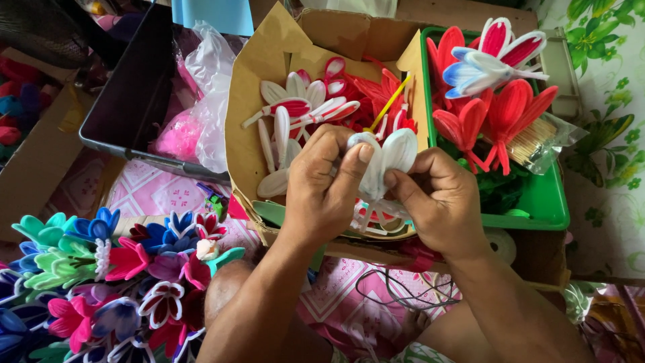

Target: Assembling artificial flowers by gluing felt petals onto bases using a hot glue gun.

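Head view: left hand (322,185) and right hand (437,198) both pinch white petal cluster (390,154) between them, fingers closed on it. Beyond hands, cardboard box (248,101) of loose white and red petals. Right of right hand, green tray (544,202) with red flowers. Below left hand, pile of multicoloured flowers (107,269).

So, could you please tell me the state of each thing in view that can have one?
Left hand: pinching the white petals.
Right hand: gripping the same petals from the other side.
White petals: held bunched between both hands.
Cardboard box: open, loose petals inside.
Green tray: holding finished red flowers.
Clear plastic bag: open, crumpled.
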